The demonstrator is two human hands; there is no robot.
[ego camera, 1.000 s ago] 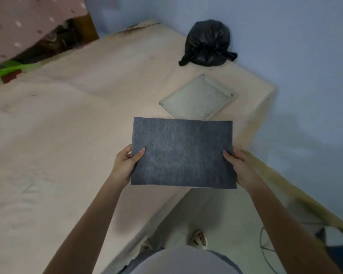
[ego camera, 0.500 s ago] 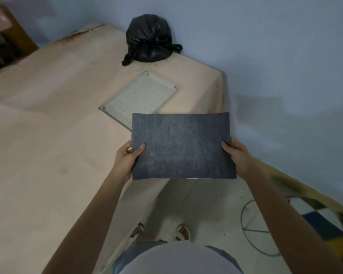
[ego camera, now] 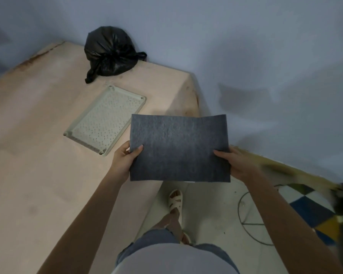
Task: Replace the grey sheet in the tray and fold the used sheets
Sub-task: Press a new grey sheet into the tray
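grey sheet [ego camera: 178,147] | dark, flat, rectangular | left hand [ego camera: 125,159], right hand [ego camera: 236,163] pinch its side edges

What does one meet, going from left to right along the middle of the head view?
tray → left hand → grey sheet → right hand

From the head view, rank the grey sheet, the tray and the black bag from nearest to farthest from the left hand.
1. grey sheet: pinched at its left edge by the left hand.
2. tray: on the table, just up and left of that hand, not touching it.
3. black bag: beyond the tray, at the table's far edge by the wall.
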